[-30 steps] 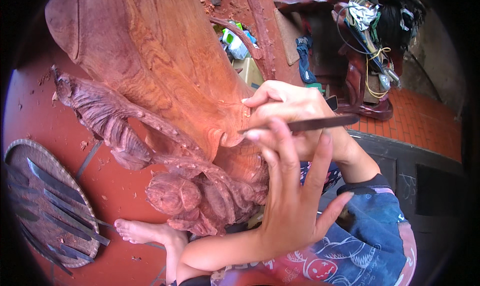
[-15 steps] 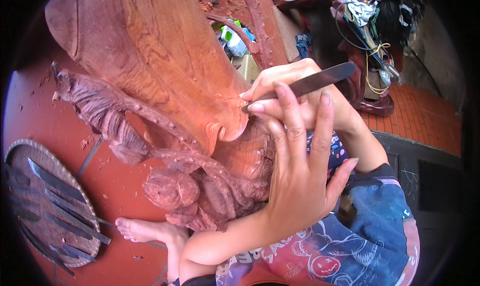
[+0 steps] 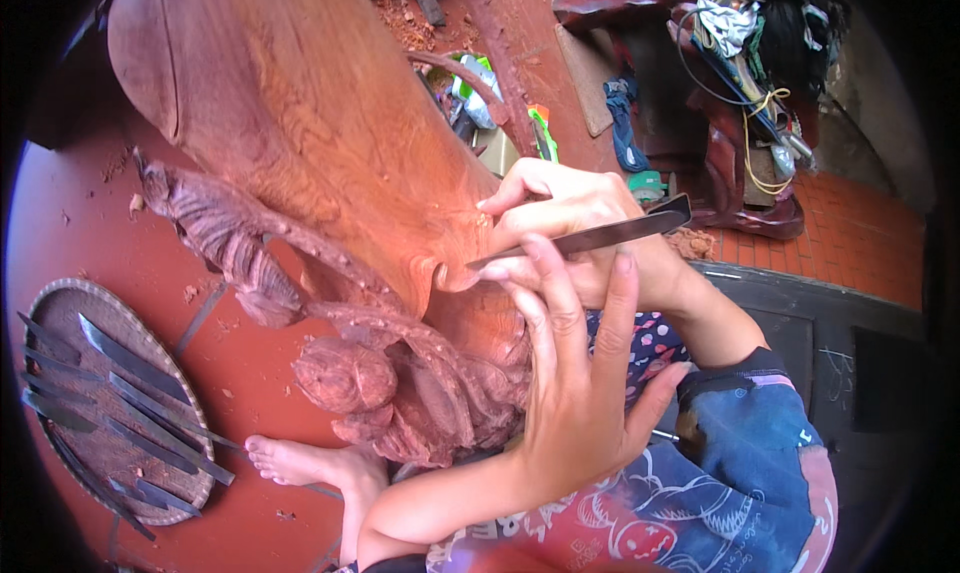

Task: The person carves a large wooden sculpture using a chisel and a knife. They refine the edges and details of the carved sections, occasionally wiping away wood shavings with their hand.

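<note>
My right hand (image 3: 575, 208) grips a flat, dark metal carving chisel (image 3: 600, 236), its fingers and thumb closed round the lower part. The chisel's narrow tip meets the curled rim of a large reddish-brown wood carving (image 3: 330, 123). In front of the right hand, my left hand (image 3: 585, 383) shows its back, fingers stretched and thumb spread. Its longer fingertips rest at the blade or just in front of it; exact contact is hard to tell. Below the rim are a rounded carved knob (image 3: 345, 373) and twisted, ridged shapes. Part of the right hand is hidden behind the left.
A round woven tray (image 3: 75, 293) with several flat metal blades lies on the red tiled floor, lower left. My bare foot (image 3: 310, 463) is beside it. At the upper right stands dark carved wooden furniture (image 3: 725, 163) hung with cords and cloths. Wood shavings (image 3: 400, 18) lie beyond the carving.
Both hands and the chisel have moved left and nearer along the carved rim. The chisel now lies at a flatter slant. The whole view has shifted slightly.
</note>
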`<state>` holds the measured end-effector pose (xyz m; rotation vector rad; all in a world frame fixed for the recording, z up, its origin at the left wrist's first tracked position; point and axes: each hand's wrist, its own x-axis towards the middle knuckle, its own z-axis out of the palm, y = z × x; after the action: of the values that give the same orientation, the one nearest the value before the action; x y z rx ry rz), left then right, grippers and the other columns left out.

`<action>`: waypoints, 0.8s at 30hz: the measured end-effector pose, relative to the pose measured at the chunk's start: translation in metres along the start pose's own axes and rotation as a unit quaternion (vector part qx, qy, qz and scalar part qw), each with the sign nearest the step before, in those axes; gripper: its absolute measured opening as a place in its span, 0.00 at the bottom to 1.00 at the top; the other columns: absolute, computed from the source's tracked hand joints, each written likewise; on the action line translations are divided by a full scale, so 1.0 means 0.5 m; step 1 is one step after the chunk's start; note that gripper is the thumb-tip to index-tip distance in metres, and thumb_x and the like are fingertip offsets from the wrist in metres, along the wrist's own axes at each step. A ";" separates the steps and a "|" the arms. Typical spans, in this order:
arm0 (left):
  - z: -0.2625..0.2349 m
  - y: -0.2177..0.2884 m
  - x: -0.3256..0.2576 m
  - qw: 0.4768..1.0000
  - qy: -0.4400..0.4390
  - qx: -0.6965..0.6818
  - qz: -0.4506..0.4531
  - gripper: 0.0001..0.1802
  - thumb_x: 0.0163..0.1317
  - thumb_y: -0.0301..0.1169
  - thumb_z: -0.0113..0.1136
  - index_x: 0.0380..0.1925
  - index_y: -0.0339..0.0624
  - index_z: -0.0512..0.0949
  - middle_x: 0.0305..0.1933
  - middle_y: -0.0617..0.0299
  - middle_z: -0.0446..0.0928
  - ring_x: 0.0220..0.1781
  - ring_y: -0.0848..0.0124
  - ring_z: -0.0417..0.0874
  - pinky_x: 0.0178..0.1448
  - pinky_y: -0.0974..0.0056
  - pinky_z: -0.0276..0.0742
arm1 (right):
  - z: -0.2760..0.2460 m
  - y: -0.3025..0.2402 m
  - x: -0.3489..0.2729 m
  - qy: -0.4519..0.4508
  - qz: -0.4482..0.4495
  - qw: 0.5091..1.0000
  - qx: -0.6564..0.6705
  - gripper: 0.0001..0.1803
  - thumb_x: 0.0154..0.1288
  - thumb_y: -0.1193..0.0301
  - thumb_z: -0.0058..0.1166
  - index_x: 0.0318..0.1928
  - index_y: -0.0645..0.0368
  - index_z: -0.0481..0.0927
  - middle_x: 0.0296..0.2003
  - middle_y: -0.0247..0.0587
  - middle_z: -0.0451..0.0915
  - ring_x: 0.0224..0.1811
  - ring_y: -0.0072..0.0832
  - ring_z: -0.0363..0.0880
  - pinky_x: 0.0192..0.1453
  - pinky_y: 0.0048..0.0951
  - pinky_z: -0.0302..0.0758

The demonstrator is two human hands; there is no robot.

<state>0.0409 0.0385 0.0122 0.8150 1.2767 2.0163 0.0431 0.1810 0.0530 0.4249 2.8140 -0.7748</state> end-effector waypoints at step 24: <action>0.029 -0.053 0.025 0.979 0.059 0.166 0.102 0.48 0.62 0.42 0.65 0.76 0.34 0.53 0.80 0.29 0.41 0.80 0.27 0.33 0.78 0.32 0.28 | 0.032 -0.053 0.008 0.183 0.339 0.760 0.524 0.14 0.76 0.66 0.46 0.48 0.64 0.78 0.38 0.42 0.82 0.37 0.28 0.83 0.44 0.27 0.79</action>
<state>0.0486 0.0654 -0.0049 1.0280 1.6879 2.0639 0.0325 0.1515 0.0509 1.7613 1.8418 -2.1207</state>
